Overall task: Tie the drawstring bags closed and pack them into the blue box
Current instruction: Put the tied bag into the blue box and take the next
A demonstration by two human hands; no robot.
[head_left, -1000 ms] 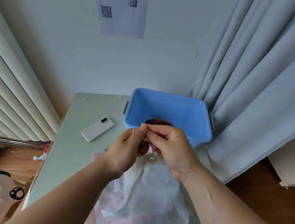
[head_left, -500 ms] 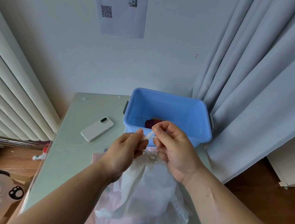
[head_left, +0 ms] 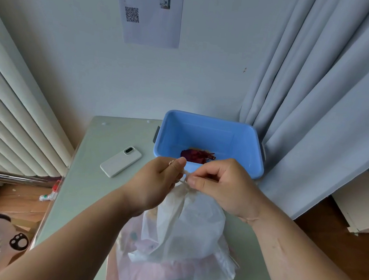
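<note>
Both hands meet at the gathered mouth of the white bag (head_left: 189,228). The left hand (head_left: 153,184) pinches one end of the cord (head_left: 185,177) between thumb and forefinger. The right hand (head_left: 226,186) has its fingers curled and pinches the other end just beside it. The two hands are nearly touching, so very little cord shows between them (whether a knot has formed there is too small to tell).

The bag hangs straight below the pinch, long axis running down toward the person. Its lower part rests on what look like pink bags (head_left: 163,273) lying on the table (head_left: 85,197).

The blue box (head_left: 202,135) sits directly beyond the pinch and a little to the right, near the knuckles of both hands. A dark red bag (head_left: 196,156) already lies in its bottom. A phone (head_left: 120,161) lies off to the left of the grip, well apart from the bag.

My judgement is that the tie is in progress and this bag is not yet packed. Drawing the knot tight calls for the hands to pull apart sideways, across the bag's long axis. After that the bag goes up and forward over the near rim. The right hand is slightly nearer the box, so it seems the likelier one to carry it in.
</note>
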